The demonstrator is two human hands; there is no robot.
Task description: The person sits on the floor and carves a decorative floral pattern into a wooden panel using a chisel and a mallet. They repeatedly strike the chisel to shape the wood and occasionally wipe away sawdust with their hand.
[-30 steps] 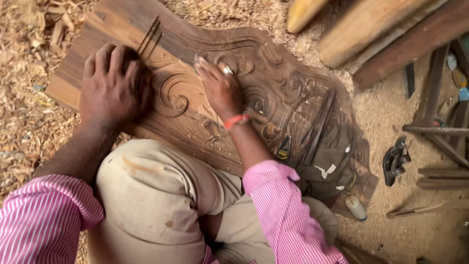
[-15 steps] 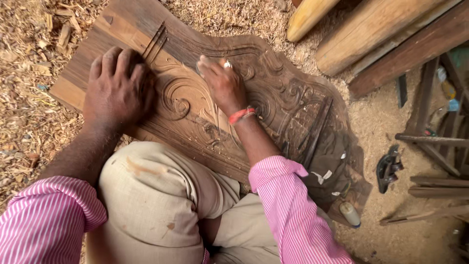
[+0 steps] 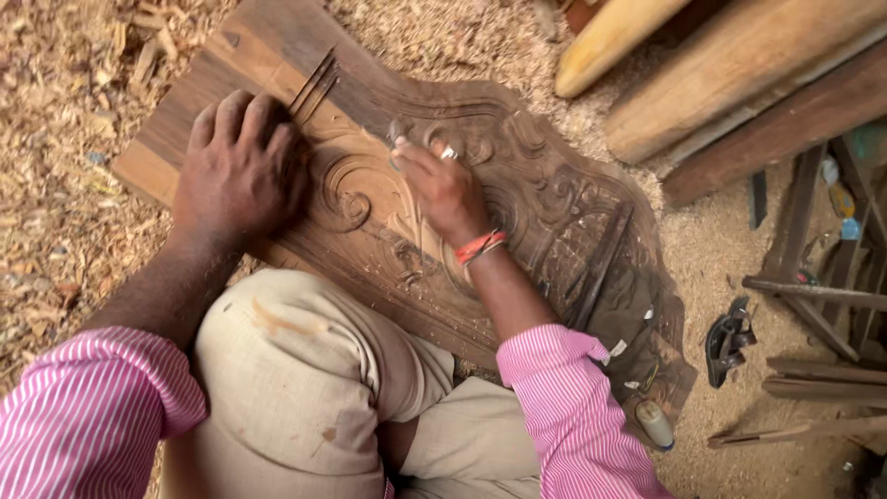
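We are looking down at a carved wooden panel (image 3: 545, 212) lying flat on the ground, its dark surface covered in scrolls and leaf shapes. It is sitting on a bed of sawdust and wood shavings (image 3: 55, 185), just in front of our bent knee (image 3: 296, 370) in beige trousers.

Our right hand (image 3: 439, 185) is resting on the middle of the panel with its fingers curled together around something small and pale; we cannot tell what it is, because the fingers are hiding most of it. A ring is showing on one finger and an orange band (image 3: 480, 247) is circling the wrist.

Our left hand (image 3: 242, 166) is pressing palm-down on the paler left part of the panel, fingers close together and bent over the carving, holding nothing that we can see. Just beyond its fingertips, a few thin dark metal tools (image 3: 312, 83) are lying side by side on the panel.

Pink striped sleeves are covering both our arms. Further out, thick planks and a rounded yellow timber (image 3: 614, 42) are lying at the upper right, and a small dark tool (image 3: 727, 337) is sitting in the sawdust to the right.
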